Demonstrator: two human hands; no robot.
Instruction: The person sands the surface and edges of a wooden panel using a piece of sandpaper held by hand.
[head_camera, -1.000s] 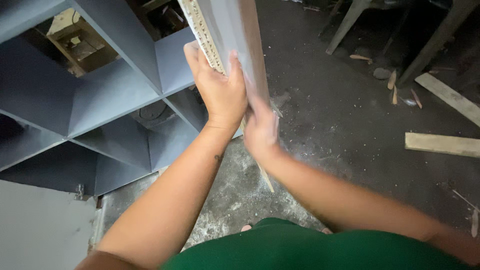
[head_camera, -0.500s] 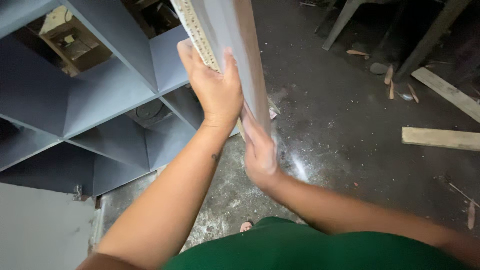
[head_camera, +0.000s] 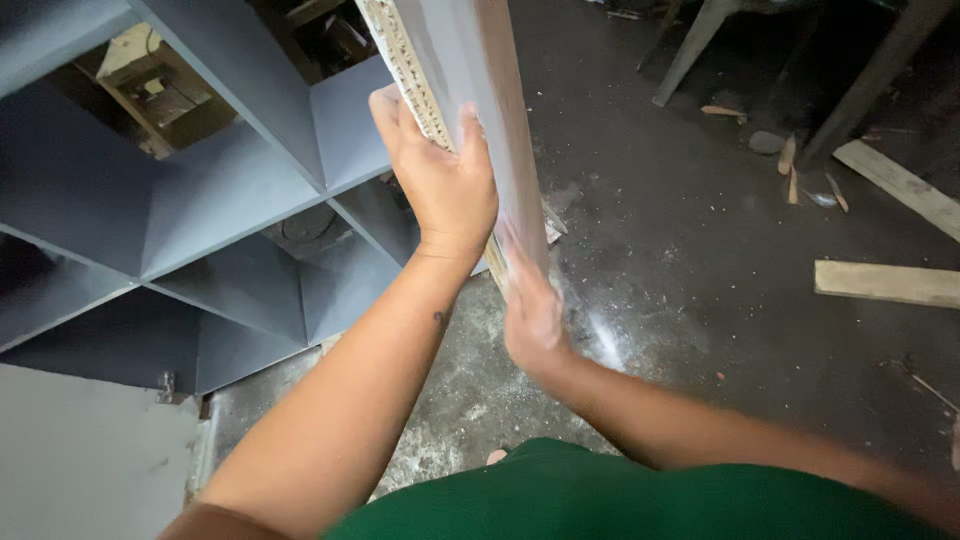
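Head view, looking down past a green shirt (head_camera: 590, 495) at both hands on a board.

Left hand (head_camera: 440, 180): wrapped around the grey-painted board (head_camera: 475, 80), fingers over the raw chipboard edge, thumb on the painted face. Grip is closed and holding the board, which stands tilted, its upper end out of frame, its lower end hidden behind the hands above the floor (head_camera: 700, 260).

Right hand (head_camera: 530, 310): flat against the painted face, lower down the board, blurred by motion. I cannot tell whether it holds anything between palm and board; the grip reads as an open palm pressing, not a clench.

Change noted: half a second ago the right hand was at about the same height on the face; a second ago it sat higher, just under the left wrist. So it is stroking down along the face while the left hand has kept its place. I judge this to be rubbing or wiping of the painted face, in mid-stroke. A pale dust streak (head_camera: 600, 340) lies on the floor just beside the right hand.

Surroundings: grey cubby shelf unit (head_camera: 220, 190) at left, just beside the board. Loose wood planks (head_camera: 885, 283) and scraps near the right edge of the floor. No packages, labels or signs legible.
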